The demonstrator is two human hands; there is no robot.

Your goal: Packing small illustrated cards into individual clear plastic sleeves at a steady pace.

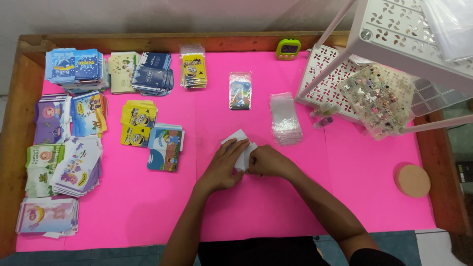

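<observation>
At the middle of the pink table (276, 207), my left hand (224, 165) and my right hand (266, 161) meet over a small white card (238, 143). Both pinch it, the left from the left side, the right at its lower right corner. The card lies tilted, with its top corner pointing away from me. A stack of clear plastic sleeves (286, 118) lies just right of the hands. A filled sleeve with a blue picture card (240, 91) lies farther back.
Several piles of colourful printed cards (74, 143) cover the left half. A white perforated rack (404, 34) and a clear box of small beads (379, 98) stand at the back right. A round cork disc (412, 181) lies right, a green timer (288, 48) at the back.
</observation>
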